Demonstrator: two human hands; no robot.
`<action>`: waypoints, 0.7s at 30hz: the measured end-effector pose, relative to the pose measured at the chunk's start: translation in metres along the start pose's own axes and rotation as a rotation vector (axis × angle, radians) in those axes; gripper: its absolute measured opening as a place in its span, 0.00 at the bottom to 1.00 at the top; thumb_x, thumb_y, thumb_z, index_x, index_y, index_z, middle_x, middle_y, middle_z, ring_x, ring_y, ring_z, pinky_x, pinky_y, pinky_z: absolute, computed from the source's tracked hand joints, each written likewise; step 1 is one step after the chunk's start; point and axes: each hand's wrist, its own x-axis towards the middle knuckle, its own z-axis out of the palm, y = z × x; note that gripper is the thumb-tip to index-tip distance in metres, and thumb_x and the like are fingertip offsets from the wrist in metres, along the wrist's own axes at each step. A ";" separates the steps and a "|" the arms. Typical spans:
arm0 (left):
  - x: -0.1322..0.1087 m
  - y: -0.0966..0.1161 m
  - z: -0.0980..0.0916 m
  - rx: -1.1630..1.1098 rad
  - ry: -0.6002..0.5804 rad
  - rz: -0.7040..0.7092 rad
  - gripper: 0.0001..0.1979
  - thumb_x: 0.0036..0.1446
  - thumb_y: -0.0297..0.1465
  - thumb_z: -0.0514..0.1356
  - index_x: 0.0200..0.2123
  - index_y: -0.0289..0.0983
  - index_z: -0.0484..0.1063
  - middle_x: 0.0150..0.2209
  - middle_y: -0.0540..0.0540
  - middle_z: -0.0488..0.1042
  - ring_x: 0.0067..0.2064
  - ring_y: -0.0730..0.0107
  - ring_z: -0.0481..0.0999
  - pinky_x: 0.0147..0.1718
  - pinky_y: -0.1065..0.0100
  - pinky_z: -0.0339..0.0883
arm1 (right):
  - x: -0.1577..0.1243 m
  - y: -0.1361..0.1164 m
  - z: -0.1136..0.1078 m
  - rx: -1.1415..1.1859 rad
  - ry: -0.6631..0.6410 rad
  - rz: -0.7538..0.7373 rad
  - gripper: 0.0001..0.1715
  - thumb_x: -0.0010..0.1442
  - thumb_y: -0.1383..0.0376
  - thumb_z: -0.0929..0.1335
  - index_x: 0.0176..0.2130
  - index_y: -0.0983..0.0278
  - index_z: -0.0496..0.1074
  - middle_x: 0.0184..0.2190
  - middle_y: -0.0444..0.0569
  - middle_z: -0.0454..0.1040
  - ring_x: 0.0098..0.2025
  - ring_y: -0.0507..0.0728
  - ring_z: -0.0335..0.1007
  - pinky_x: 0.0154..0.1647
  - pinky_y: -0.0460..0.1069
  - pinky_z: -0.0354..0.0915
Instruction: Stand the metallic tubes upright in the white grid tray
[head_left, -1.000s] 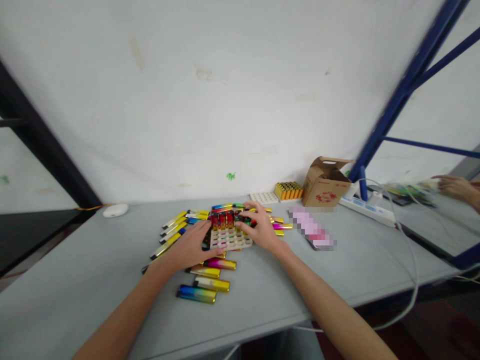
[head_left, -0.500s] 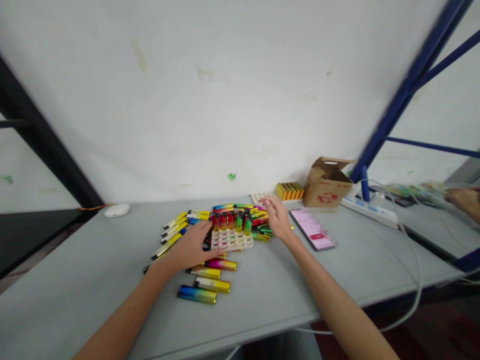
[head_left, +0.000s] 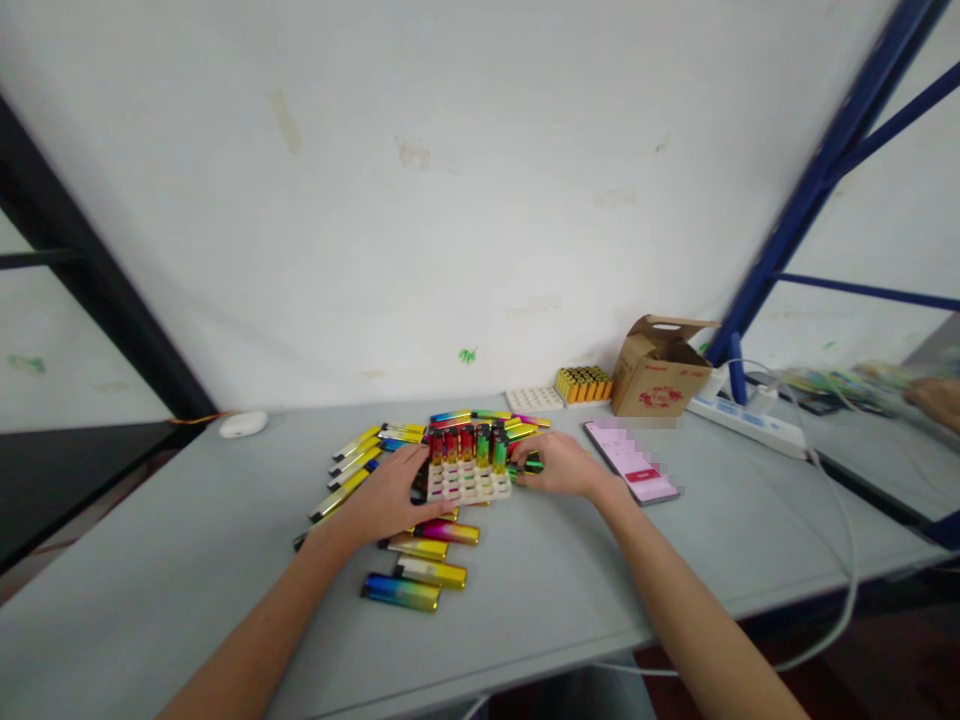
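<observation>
A white tray with rows of holes (head_left: 469, 485) sits among the lighters, its back rows filled with upright red and green lighters (head_left: 466, 445). My left hand (head_left: 394, 495) grips the tray's left side, thumb along the front edge and fingers at the back. Just right of the tray, my right hand (head_left: 559, 463) has its fingers curled around a green lighter (head_left: 534, 466) lying on the table. Loose yellow, silver and blue lighters lie left of the tray, with a blue-yellow lighter (head_left: 401, 592) nearest the front.
Behind stand a bare white holed tray (head_left: 534, 399), a tray packed with yellow lighters (head_left: 583, 384) and an open cardboard box (head_left: 660, 370). A phone (head_left: 632, 465) lies at the right, near a power strip (head_left: 750, 422). A white oval case (head_left: 244, 425) sits at the back left.
My right hand has come down from above the lighters behind the tray and closed around a green lighter at the tray's right. My left hand stays on the tray.
</observation>
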 end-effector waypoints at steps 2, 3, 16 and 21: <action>0.000 0.000 0.000 0.008 -0.011 -0.006 0.39 0.48 0.55 0.63 0.56 0.35 0.67 0.58 0.32 0.69 0.60 0.41 0.67 0.57 0.46 0.61 | 0.000 -0.001 0.005 -0.024 -0.010 0.000 0.11 0.47 0.67 0.72 0.35 0.59 0.79 0.34 0.46 0.80 0.35 0.58 0.74 0.34 0.48 0.61; 0.000 0.000 0.000 0.013 -0.015 -0.011 0.39 0.48 0.55 0.63 0.57 0.35 0.66 0.58 0.31 0.69 0.60 0.40 0.66 0.58 0.46 0.61 | 0.000 -0.001 0.008 -0.024 -0.010 0.003 0.11 0.46 0.68 0.72 0.35 0.59 0.79 0.34 0.46 0.80 0.35 0.58 0.74 0.33 0.48 0.61; 0.000 0.004 -0.003 0.024 -0.006 0.017 0.40 0.49 0.56 0.61 0.56 0.33 0.67 0.57 0.31 0.70 0.58 0.40 0.69 0.57 0.47 0.63 | -0.004 0.007 -0.009 0.138 -0.004 0.124 0.13 0.43 0.70 0.71 0.34 0.63 0.76 0.30 0.44 0.78 0.31 0.55 0.70 0.33 0.47 0.61; -0.001 0.003 -0.003 0.040 -0.003 0.002 0.40 0.49 0.57 0.61 0.56 0.34 0.67 0.58 0.31 0.69 0.59 0.40 0.68 0.57 0.46 0.62 | -0.005 0.014 -0.011 0.206 0.198 0.171 0.12 0.46 0.67 0.71 0.35 0.64 0.76 0.32 0.46 0.77 0.32 0.55 0.69 0.35 0.49 0.63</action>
